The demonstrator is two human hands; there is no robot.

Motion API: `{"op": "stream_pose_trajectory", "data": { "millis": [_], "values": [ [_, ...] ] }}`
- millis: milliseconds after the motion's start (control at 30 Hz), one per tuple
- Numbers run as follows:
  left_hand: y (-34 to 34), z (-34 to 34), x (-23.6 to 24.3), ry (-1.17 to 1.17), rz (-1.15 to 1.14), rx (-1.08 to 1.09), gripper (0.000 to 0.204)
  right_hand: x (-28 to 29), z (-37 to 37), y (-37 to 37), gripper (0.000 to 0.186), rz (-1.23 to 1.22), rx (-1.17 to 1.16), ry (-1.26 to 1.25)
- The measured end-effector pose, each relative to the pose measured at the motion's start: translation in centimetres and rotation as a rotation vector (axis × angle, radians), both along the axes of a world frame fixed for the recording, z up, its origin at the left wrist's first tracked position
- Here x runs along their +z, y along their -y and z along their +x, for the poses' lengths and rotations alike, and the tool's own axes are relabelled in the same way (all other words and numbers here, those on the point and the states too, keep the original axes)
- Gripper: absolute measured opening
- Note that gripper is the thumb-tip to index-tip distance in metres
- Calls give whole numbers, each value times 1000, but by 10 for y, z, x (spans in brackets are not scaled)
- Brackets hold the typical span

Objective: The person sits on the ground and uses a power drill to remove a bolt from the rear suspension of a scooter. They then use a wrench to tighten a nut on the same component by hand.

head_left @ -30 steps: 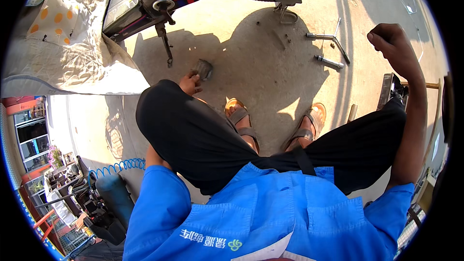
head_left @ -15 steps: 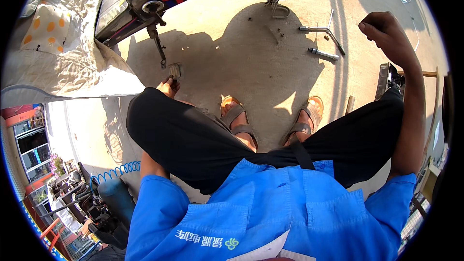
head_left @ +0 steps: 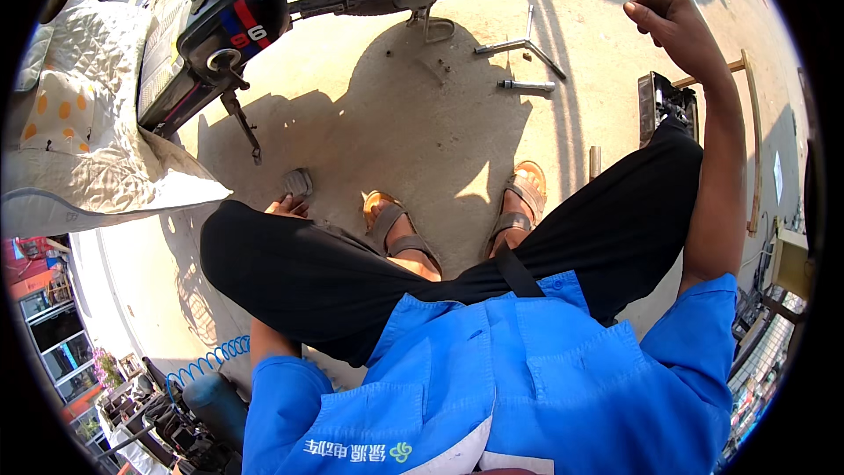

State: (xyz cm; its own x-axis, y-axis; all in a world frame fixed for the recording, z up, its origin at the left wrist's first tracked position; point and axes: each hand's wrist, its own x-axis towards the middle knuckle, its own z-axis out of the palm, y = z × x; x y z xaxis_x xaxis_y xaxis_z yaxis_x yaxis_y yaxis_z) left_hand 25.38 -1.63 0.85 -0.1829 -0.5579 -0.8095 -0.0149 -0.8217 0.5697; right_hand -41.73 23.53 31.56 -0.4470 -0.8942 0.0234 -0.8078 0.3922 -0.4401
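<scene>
My left hand is low beside my left knee, its fingers closed on the edge of a small grey block, partly hidden by the knee. The block is below the hanging metal lever of a black scooter with red and blue stripes. My right hand is raised beyond my right knee, fingers curled; whatever they hold, if anything, is hidden. On the concrete ahead lie a three-armed wrench and a silver socket tool.
A pale quilted cover hangs at the left. A short metal tube, a black part and a wooden frame are at the right. A blue tank with coiled hose stands behind me at lower left. My sandalled feet rest between the hands.
My left hand and the grey block have moved nearer to me, away from the lever. The view has shifted, carrying the tools leftward in the picture. My right hand remains raised and curled.
</scene>
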Motion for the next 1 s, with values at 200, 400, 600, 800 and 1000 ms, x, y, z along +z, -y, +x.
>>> {"op": "stream_pose_trajectory", "data": {
  "millis": [200, 400, 600, 800, 1000],
  "values": [
    [11, -23, 76, -333, -141, -164, 25, 13, -16, -53, 38, -86, -194, 50],
    [47, -68, 176, 33, -369, -311, 39, -45, -20, -145, 34, 12, -447, 168],
    [50, -126, 260, 111, -489, -698, 41, -128, -7, -232, 31, 168, -588, 244],
    [33, -163, 257, 234, -472, -1104, 45, -207, 28, -307, 26, 380, -590, 176],
    [33, -163, 257, 223, -423, -1128, 49, -273, 76, -351, 30, 419, -725, 222]
  ]
}}
